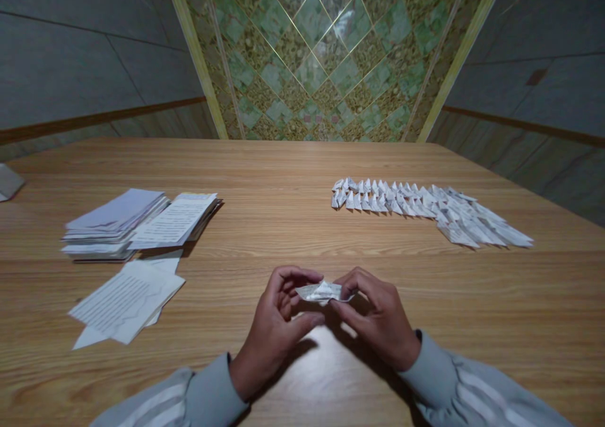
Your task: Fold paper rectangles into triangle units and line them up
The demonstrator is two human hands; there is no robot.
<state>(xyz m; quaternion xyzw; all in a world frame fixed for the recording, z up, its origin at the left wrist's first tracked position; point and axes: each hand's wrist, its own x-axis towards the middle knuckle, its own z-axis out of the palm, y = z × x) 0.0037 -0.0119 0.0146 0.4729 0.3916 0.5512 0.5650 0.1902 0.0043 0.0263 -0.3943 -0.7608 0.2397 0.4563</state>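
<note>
A small folded piece of printed paper (322,292) is held just above the wooden table (302,162), between both hands. My left hand (274,326) pinches its left end with thumb and fingers curled round it. My right hand (378,317) grips the right end the same way. Both wrists, in grey sleeves with white stripes, rest near the table's front edge.
Rows of several small folded paper pieces (425,206) lie at the right back. A stack of printed sheets (137,222) sits at the left, with loose sheets (125,301) in front of it. A grey object (7,181) shows at the far left edge.
</note>
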